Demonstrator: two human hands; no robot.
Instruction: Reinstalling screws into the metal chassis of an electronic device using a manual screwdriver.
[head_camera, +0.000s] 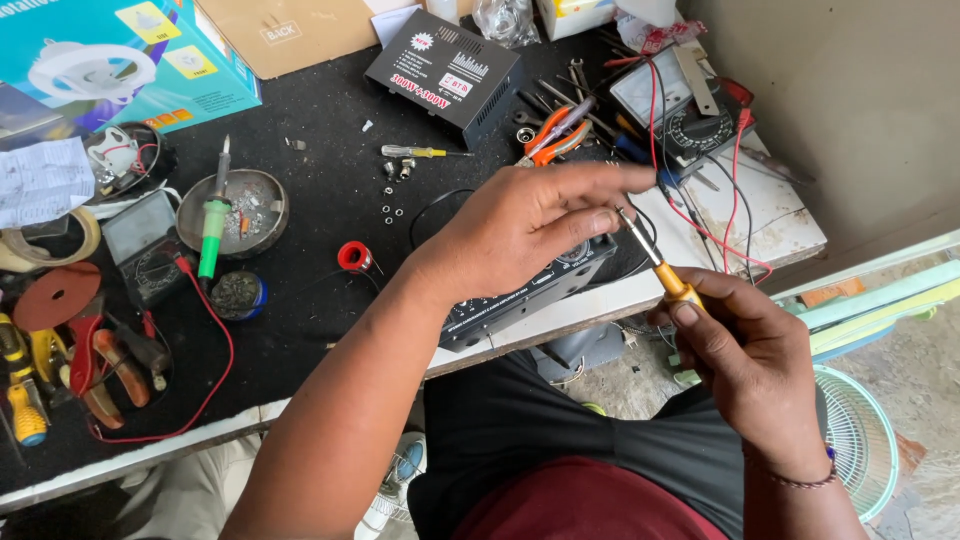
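My left hand (530, 225) rests on top of a black amplifier box (530, 290) that sits at the bench's front edge, with its fingers reaching toward the tip of a screwdriver. My right hand (745, 365) grips the yellow handle of that screwdriver (660, 268). Its metal shaft points up and to the left and meets my left fingertips near the box's right end. Most of the box's top is hidden under my left hand.
On the black mat lie a green soldering iron (212, 215) on a metal dish (232, 210), a red solder spool (353, 257), loose nuts (390, 210), a small yellow screwdriver (425, 152), orange pliers (552, 135), a second black box (445, 75), an analog multimeter (685, 110) with red leads, and hand tools (75, 360) at left. A fan (855, 435) stands on the floor.
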